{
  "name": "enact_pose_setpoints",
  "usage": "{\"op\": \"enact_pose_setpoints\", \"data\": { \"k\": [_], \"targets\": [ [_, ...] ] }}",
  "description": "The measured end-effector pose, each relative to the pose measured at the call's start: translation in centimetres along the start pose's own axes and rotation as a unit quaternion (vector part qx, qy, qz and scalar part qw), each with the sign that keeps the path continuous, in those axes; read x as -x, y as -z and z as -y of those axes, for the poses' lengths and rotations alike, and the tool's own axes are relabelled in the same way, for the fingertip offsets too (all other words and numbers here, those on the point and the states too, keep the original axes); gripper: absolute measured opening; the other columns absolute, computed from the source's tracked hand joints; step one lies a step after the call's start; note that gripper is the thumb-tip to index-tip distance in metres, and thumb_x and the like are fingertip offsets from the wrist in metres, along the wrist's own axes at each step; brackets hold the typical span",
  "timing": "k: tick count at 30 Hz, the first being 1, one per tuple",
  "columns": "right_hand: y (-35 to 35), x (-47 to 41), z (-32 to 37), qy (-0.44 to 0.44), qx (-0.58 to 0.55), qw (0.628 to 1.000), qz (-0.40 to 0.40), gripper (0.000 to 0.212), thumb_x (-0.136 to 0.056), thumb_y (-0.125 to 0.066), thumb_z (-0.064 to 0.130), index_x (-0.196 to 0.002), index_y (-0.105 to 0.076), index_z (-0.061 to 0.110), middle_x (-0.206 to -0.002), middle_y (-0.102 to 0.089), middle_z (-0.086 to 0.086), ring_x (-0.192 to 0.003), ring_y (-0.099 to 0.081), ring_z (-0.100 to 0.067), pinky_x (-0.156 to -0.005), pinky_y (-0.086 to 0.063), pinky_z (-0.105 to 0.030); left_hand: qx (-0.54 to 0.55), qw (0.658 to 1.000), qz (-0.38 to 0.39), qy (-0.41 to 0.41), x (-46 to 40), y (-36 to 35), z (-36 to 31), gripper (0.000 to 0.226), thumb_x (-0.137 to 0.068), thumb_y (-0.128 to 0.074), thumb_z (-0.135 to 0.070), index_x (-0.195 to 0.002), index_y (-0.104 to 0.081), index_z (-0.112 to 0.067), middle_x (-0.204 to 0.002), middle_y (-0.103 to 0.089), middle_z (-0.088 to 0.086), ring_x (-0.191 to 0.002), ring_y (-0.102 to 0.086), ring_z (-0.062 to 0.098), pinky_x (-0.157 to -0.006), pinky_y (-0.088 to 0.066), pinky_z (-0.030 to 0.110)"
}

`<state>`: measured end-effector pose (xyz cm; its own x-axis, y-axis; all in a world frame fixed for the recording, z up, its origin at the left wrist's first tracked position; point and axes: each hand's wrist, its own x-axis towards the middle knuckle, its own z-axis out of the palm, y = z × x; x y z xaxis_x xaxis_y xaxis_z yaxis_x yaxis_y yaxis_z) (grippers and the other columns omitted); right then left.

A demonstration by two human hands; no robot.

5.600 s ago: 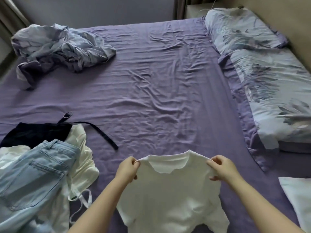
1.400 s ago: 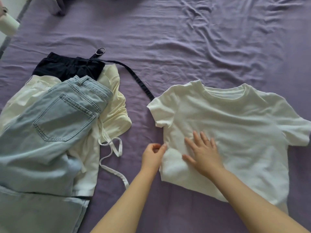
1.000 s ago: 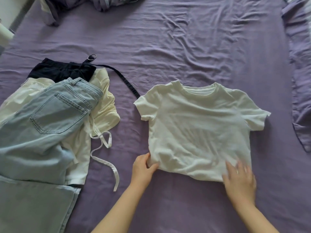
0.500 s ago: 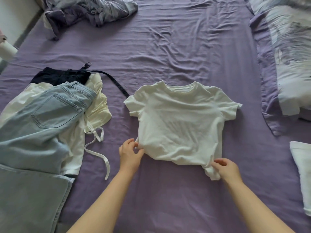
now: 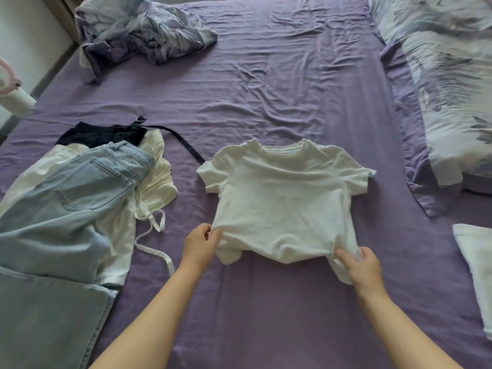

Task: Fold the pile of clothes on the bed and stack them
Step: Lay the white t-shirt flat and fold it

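A white T-shirt lies spread on the purple bed sheet, collar away from me. My left hand pinches its lower left hem corner, and my right hand grips the lower right hem corner; both corners are lifted a little off the sheet. To the left lies the pile: light blue jeans on top of a cream garment with white ties, and a dark garment with a black strap behind them.
A crumpled floral duvet cover sits at the far left corner. Floral pillows line the right side. A white folded cloth lies at the right edge. The bed's left edge meets a wall.
The shirt went from held up to laid flat and smoothed. Since half a second ago both hands have gathered the bottom hem corners and raised them slightly.
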<state>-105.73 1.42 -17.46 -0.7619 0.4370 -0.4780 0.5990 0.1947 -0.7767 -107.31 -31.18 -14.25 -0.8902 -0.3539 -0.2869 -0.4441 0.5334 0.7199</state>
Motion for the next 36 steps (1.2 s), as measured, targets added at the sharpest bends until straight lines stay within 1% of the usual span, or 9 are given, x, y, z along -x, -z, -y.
{"op": "enact_pose_setpoints", "data": {
  "k": [5, 9, 12, 14, 17, 22, 26, 30, 36],
  "targets": [
    [1.8, 0.0, 0.7, 0.011, -0.014, 0.998, -0.065, 0.031, -0.084, -0.070, 0.023, -0.107, -0.055, 0.007, -0.106, -0.063, -0.015, -0.096, -0.058, -0.029, -0.083, -0.046, -0.040, 0.238, 0.965, -0.020, 0.106, 0.7, 2.1, -0.1, 0.015, -0.094, -0.057, -0.020, -0.080, -0.060, -0.014, -0.081, -0.058, 0.008, -0.073, -0.054, 0.020, -0.065, -0.052, 0.038],
    [2.8, 1.2, -0.6, -0.046, 0.021, 0.998, -0.038, 0.069, -0.083, -0.072, 0.032, -0.134, -0.044, -0.004, -0.132, -0.052, -0.020, -0.119, -0.052, -0.034, -0.096, -0.041, -0.039, 0.243, 0.943, 0.077, 0.213, 2.4, 1.9, 1.4, 0.008, -0.091, -0.061, -0.010, -0.099, -0.059, -0.009, -0.092, -0.064, 0.012, -0.072, -0.062, 0.023, -0.055, -0.053, 0.030],
    [2.8, 2.3, -2.4, -0.095, 0.046, 0.994, 0.020, 0.068, -0.076, -0.078, 0.016, -0.132, -0.046, -0.006, -0.123, -0.058, -0.020, -0.108, -0.059, -0.035, -0.089, -0.049, -0.041, 0.161, 0.926, 0.204, 0.275, 4.4, 0.6, 2.9, 0.020, -0.086, -0.064, 0.000, -0.105, -0.065, 0.006, -0.080, -0.066, 0.011, -0.063, -0.058, 0.018, -0.052, -0.043, 0.022],
    [2.6, 2.9, -3.6, -0.105, 0.069, 0.992, 0.019, 0.042, -0.077, -0.073, 0.005, -0.114, -0.059, -0.008, -0.100, -0.065, -0.019, -0.087, -0.063, -0.030, -0.075, -0.050, -0.040, 0.109, 0.939, 0.194, 0.262, 5.4, -0.4, 3.8, 0.019, -0.084, -0.064, 0.000, -0.102, -0.067, 0.005, -0.076, -0.064, 0.008, -0.058, -0.055, 0.010, -0.047, -0.039, 0.016],
    [2.6, 4.0, -4.8, -0.090, 0.080, 0.993, -0.008, 0.012, -0.084, -0.061, 0.004, -0.091, -0.064, -0.006, -0.088, -0.066, -0.022, -0.076, -0.057, -0.027, -0.070, -0.047, -0.040, 0.126, 0.948, 0.142, 0.256, 6.1, -1.2, 5.0, 0.026, -0.087, -0.060, -0.004, -0.109, -0.062, 0.009, -0.102, -0.065, 0.017, -0.090, -0.062, 0.028, -0.071, -0.048, 0.031],
    [2.8, 5.4, -5.3, -0.044, 0.099, 0.992, -0.066, 0.030, -0.084, -0.062, 0.005, -0.113, -0.057, 0.000, -0.097, -0.058, -0.011, -0.092, -0.057, -0.033, -0.078, -0.042, -0.039, 0.170, 0.945, 0.147, 0.238, 7.4, -0.9, 5.4, 0.033, -0.091, -0.061, -0.011, -0.121, -0.053, 0.002, -0.114, -0.063, 0.017, -0.103, -0.063, 0.033, -0.085, -0.053, 0.041],
    [3.8, 6.3, -5.0, -0.011, 0.127, 0.988, -0.083, 0.028, -0.087, -0.059, 0.008, -0.115, -0.056, 0.002, -0.101, -0.059, -0.014, -0.091, -0.054, -0.032, -0.075, -0.040, -0.038, 0.158, 0.957, 0.112, 0.217, 7.9, 0.3, 5.8, 0.013, -0.089, -0.065, -0.016, -0.096, -0.061, -0.006, -0.093, -0.067, 0.010, -0.073, -0.063, 0.019, -0.047, -0.051, 0.025],
    [4.8, 6.4, -6.0, -0.027, 0.189, 0.978, -0.087, 0.025, -0.086, -0.058, 0.005, -0.110, -0.052, 0.003, -0.106, -0.060, -0.018, -0.085, -0.050, -0.030, -0.070, -0.036, -0.036, 0.012, 0.984, 0.097, 0.150, 7.5, 2.2, 7.9, 0.020, -0.081, -0.072, -0.018, -0.093, -0.062, -0.007, -0.082, -0.063, 0.004, -0.064, -0.056, 0.012, -0.039, -0.041, 0.016],
    [4.0, 6.4, -8.8, -0.010, 0.307, 0.947, -0.095, 0.037, -0.081, -0.064, 0.002, -0.117, -0.052, 0.000, -0.111, -0.060, -0.025, -0.104, -0.052, -0.041, -0.085, -0.041, -0.044, -0.203, 0.972, 0.084, 0.088, 7.0, 1.2, 10.6, 0.048, -0.077, -0.073, -0.021, -0.120, -0.054, -0.012, -0.117, -0.057, 0.009, -0.102, -0.055, 0.025, -0.085, -0.044, 0.035]
  ]
}}
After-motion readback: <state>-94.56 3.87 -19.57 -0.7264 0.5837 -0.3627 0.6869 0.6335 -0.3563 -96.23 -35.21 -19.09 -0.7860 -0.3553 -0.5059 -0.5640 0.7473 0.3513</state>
